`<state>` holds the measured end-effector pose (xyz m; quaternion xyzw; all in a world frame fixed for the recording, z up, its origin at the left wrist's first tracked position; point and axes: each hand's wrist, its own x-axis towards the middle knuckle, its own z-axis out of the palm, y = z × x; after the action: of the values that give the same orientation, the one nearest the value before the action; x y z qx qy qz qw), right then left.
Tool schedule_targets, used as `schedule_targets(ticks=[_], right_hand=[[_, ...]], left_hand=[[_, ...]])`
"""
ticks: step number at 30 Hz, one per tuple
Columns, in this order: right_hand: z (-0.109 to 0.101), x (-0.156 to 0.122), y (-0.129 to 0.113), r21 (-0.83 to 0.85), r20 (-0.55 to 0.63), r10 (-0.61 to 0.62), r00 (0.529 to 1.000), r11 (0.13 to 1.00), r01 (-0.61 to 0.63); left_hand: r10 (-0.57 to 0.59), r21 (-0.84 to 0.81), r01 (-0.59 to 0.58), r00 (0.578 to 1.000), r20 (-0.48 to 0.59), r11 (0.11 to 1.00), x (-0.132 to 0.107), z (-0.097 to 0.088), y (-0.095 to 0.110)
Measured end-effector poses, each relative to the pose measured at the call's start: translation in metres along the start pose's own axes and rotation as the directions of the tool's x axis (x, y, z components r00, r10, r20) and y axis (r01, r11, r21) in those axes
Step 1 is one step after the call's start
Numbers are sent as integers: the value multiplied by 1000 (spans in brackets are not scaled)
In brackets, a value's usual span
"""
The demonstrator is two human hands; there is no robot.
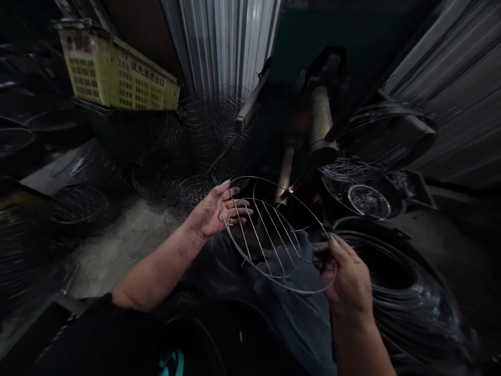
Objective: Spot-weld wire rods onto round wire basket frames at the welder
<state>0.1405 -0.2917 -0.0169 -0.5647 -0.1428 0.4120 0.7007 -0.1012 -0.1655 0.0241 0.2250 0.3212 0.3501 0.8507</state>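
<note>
A round wire rack point(274, 230) with several parallel bars hangs in front of me, tilted down to the right. My left hand point(217, 211) grips its far left rim, fingers curled through the bars. My right hand point(346, 277) pinches the near right rim between thumb and fingers. The rack's far edge sits close to the tip of a spot-welding machine point(319, 125), where a small bright point point(290, 189) glows. My knees in blue trousers point(297, 308) lie beneath the rack.
Finished wire racks point(195, 151) are piled behind on the left near a yellow plastic crate point(117, 73). A dark bowl of wire rings point(364, 196) stands right of the machine. Big coils of wire point(399, 292) fill the lower right. Corrugated metal walls stand behind.
</note>
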Motion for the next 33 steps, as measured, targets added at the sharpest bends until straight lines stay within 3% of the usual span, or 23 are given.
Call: schedule_targets(ticks=[4,10,16,21,28,33], right_hand=[[4,-19,-17,24,33,28,999,999,-28],[7,-31,-28,5,108,49,993,999,-50],[7,-13,-12,49,60,-115,992,992,112],[1,-3,-5,0,118,-141,983,990,142],[-2,-1,-4,-11,132,-129,983,991,132],[-1,18,-9,29,4,-53,999,998,53]], left_hand=[[-30,60,34,998,-57,998,3,17,21],[-40,76,42,999,-27,996,5,26,37],[94,-70,-87,990,108,994,26,18,19],[138,-105,-111,944,299,988,32,-2,-2],[103,-93,-79,952,287,992,39,-7,-3],[80,-108,-53,960,269,993,39,-4,0]])
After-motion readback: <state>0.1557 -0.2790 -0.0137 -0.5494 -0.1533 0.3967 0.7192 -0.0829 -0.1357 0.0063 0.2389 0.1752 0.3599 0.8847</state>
